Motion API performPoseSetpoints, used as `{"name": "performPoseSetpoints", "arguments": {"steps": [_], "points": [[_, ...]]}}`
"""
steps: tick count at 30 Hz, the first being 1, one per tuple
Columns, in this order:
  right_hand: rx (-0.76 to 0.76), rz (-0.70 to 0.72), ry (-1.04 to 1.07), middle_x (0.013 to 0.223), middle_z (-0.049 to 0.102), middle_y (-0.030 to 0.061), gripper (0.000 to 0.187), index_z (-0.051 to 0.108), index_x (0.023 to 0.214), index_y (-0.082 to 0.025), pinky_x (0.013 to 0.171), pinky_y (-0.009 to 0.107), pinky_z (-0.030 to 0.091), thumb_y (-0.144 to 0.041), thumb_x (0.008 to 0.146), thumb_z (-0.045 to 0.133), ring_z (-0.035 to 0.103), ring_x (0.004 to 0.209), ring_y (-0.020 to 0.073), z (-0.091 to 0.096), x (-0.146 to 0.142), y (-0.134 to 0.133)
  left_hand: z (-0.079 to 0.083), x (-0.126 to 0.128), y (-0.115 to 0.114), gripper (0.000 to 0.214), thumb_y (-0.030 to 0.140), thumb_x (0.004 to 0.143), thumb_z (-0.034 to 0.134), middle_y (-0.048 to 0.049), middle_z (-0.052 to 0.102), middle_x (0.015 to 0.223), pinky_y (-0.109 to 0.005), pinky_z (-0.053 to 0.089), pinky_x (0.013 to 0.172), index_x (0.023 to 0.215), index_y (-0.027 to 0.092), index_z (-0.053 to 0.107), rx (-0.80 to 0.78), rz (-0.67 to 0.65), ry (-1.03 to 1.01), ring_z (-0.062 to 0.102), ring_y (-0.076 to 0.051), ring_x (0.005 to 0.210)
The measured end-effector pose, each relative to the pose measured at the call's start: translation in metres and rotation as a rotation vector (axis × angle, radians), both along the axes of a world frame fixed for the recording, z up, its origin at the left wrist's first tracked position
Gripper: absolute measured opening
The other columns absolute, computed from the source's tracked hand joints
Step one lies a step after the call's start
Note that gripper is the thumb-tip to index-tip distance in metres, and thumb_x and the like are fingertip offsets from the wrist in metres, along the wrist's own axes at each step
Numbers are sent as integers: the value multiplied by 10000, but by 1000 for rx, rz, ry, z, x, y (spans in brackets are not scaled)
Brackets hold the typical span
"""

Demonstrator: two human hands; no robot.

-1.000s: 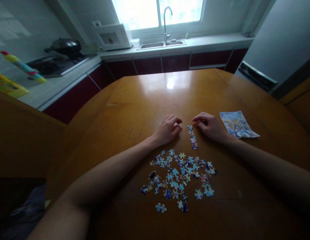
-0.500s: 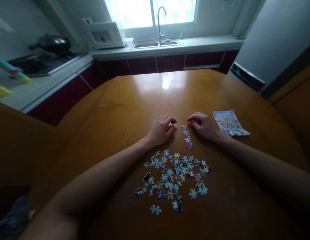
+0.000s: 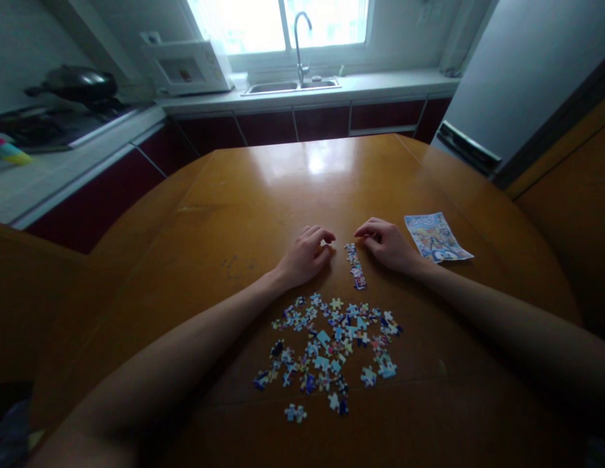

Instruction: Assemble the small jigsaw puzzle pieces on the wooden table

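Observation:
A narrow strip of joined jigsaw pieces (image 3: 355, 266) lies on the wooden table between my two hands. My left hand (image 3: 309, 253) rests just left of it, fingers loosely curved, with a gap between thumb and index finger and nothing held. On the other side, my right hand (image 3: 387, 244) rests close to the strip's far end. Its fingers are bent and apart from the thumb, and no piece shows in them. Nearer to me, many loose jigsaw pieces (image 3: 322, 338) are spread over the tabletop, mostly pale blue, white and dark blue.
A creased printed picture sheet (image 3: 438, 237) lies right of my right hand. Beyond the wooden table (image 3: 302, 188) stand a counter with a sink (image 3: 273, 88), a white microwave (image 3: 188, 68) and a dark pan (image 3: 78, 84) on the stove. A fridge (image 3: 516, 78) is at the right.
The whole view has shifted slightly, so everything appears a little further left. Both hands keep their places beside the strip, and the pieces lie as before.

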State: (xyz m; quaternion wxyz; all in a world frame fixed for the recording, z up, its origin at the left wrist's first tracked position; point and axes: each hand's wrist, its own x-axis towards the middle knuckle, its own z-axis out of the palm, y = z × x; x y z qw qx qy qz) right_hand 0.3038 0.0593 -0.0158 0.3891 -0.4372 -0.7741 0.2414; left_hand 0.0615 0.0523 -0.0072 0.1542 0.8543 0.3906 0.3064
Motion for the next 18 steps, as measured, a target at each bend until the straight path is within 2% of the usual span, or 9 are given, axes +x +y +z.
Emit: {"name": "performPoseSetpoints", "arguments": {"steps": [13, 18], "points": [[-16, 5, 5, 907, 663, 68, 186, 701, 860, -209, 751, 362, 471, -112, 823, 547, 593, 825, 196, 3, -1, -2, 0, -1, 0, 144, 124, 896, 556, -53, 655, 984, -384, 491, 880, 1011, 189, 612, 2, -16, 12, 584, -204, 965], [-3, 5, 0, 888, 658, 61, 179, 703, 869, -199, 710, 344, 459, -114, 827, 551, 585, 787, 184, 0, 0, -1, 1, 0, 0, 134, 129, 901, 563, -53, 656, 981, -378, 488, 879, 1011, 183, 618, 7, -22, 10, 584, -202, 958]]}}
